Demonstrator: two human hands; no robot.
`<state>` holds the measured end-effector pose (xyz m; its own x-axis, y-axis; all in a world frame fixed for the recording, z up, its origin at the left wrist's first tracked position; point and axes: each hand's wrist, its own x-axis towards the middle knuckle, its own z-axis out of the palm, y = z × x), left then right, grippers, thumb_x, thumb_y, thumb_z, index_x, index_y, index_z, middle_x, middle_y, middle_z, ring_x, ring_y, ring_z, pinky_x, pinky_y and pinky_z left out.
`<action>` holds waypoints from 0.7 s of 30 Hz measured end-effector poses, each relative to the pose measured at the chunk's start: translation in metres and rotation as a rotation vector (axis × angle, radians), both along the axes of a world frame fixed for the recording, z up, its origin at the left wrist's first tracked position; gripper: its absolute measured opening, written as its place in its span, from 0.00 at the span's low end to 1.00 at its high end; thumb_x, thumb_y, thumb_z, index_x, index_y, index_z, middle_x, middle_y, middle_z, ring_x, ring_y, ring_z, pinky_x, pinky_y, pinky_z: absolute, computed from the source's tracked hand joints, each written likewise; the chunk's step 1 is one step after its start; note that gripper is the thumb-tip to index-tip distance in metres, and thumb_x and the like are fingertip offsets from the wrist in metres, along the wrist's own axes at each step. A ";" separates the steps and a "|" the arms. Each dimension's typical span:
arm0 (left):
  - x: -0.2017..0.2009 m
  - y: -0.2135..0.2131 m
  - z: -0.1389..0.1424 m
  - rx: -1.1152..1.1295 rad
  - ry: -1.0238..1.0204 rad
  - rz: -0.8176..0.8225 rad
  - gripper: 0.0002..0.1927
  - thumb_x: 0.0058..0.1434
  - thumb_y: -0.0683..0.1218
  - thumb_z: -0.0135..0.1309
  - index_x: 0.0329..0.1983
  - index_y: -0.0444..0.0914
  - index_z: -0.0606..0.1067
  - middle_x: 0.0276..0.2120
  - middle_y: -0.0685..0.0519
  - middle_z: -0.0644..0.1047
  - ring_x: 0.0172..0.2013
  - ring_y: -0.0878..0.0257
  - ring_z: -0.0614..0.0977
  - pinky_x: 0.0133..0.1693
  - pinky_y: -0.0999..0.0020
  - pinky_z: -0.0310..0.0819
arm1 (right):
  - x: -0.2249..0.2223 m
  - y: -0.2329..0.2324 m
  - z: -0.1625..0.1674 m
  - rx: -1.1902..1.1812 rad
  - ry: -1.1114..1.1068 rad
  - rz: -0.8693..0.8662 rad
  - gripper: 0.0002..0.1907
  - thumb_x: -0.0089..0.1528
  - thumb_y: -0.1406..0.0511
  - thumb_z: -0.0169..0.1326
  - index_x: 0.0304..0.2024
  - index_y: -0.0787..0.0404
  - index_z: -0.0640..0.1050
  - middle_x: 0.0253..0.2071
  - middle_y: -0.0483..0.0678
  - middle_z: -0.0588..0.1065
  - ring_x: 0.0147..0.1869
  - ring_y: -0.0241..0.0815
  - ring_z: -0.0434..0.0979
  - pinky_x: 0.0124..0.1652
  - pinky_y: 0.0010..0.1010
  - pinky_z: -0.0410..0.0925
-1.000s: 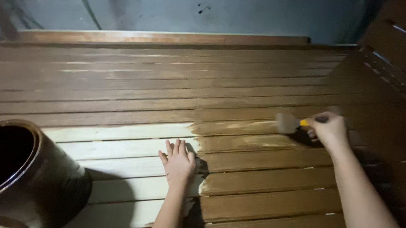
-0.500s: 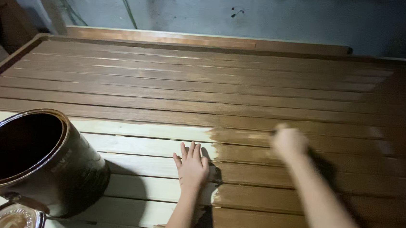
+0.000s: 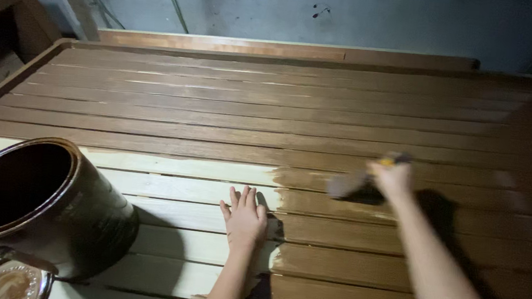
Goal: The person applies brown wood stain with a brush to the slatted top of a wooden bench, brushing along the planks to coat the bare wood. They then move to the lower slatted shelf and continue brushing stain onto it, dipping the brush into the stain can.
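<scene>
My right hand [image 3: 391, 176] grips a paintbrush [image 3: 355, 183] with a yellow handle; its blurred bristles rest on a slat at the edge of the brown-stained area. My left hand [image 3: 245, 218] lies flat, fingers spread, on the slatted wooden platform [image 3: 269, 105], on a pale unstained slat right beside the border of the dark stain. The far slats and the right side are stained dark brown; the near-left slats are bare light wood.
A large open can [image 3: 34, 204] smeared with dark stain stands on the pale slats at the near left. Its round lid [image 3: 8, 280] lies at the bottom-left corner. A raised wooden rail [image 3: 286, 50] borders the far edge, with a grey wall behind.
My right hand and brush swept left along the slat, then back to the right. The view shifted right, bringing the can and lid further into view. My left hand stayed planted.
</scene>
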<state>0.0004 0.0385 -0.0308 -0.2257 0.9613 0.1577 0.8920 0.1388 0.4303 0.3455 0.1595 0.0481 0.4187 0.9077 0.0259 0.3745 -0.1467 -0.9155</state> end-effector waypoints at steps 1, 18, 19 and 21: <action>0.000 0.000 0.000 -0.008 0.014 0.006 0.31 0.64 0.54 0.38 0.71 0.44 0.62 0.72 0.54 0.60 0.75 0.50 0.47 0.70 0.39 0.31 | 0.036 -0.003 -0.006 0.005 0.031 -0.098 0.25 0.56 0.72 0.65 0.53 0.64 0.68 0.41 0.54 0.75 0.38 0.44 0.82 0.32 0.33 0.78; -0.002 -0.004 0.002 0.059 0.033 0.003 0.29 0.64 0.53 0.39 0.69 0.43 0.66 0.71 0.54 0.63 0.74 0.49 0.50 0.69 0.36 0.35 | -0.143 -0.037 0.037 -0.273 -1.158 0.443 0.16 0.67 0.54 0.51 0.49 0.57 0.74 0.36 0.51 0.79 0.37 0.47 0.82 0.38 0.48 0.74; -0.002 -0.005 0.002 0.068 0.024 0.002 0.29 0.64 0.53 0.39 0.69 0.43 0.66 0.71 0.54 0.63 0.75 0.49 0.50 0.70 0.36 0.35 | -0.163 -0.040 0.039 -0.238 -1.035 0.516 0.14 0.68 0.56 0.49 0.49 0.57 0.75 0.33 0.48 0.80 0.34 0.44 0.83 0.35 0.40 0.76; -0.004 -0.006 0.002 0.062 0.018 0.002 0.29 0.64 0.53 0.39 0.69 0.44 0.66 0.71 0.55 0.63 0.75 0.49 0.50 0.70 0.37 0.35 | -0.181 -0.040 0.042 -0.039 -0.867 0.460 0.16 0.67 0.51 0.52 0.45 0.54 0.77 0.31 0.49 0.78 0.34 0.47 0.80 0.36 0.43 0.73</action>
